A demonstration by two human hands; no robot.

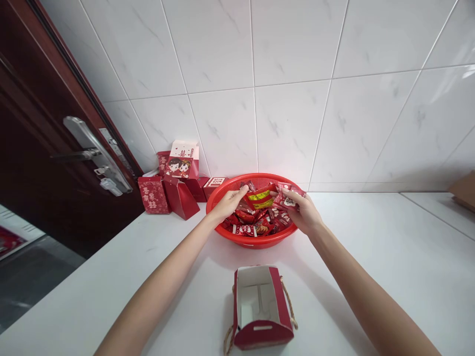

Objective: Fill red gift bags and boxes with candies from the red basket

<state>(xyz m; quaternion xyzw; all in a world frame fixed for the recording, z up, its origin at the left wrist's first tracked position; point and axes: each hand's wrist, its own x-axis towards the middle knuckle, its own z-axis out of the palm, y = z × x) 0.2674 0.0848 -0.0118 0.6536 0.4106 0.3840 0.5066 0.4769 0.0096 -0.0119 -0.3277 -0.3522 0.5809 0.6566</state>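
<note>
My left hand [229,203] reaches over the left side of a red plastic basket [252,241], thumb and fingers pinched at a small dark red wrapped candy [251,186]. My right hand [305,213] is closed on a pink-and-red snack packet [285,199] above the basket's right side. Between the hands stands a red packet with a yellow label [260,199]. Several red wrapped snacks [245,230] fill the basket below. Nearer to me, a dark red gift box [264,334] with rope handles [288,302] lies open at the top, showing its bare white inside.
Several red gift boxes [155,196] stand at the back left, one printed with cartoon figures [181,165]. A dark door [44,123] with a metal handle is on the left. White tiles [289,123] rise behind the white tabletop [356,232]. Brown cardboard [463,193] sits far right.
</note>
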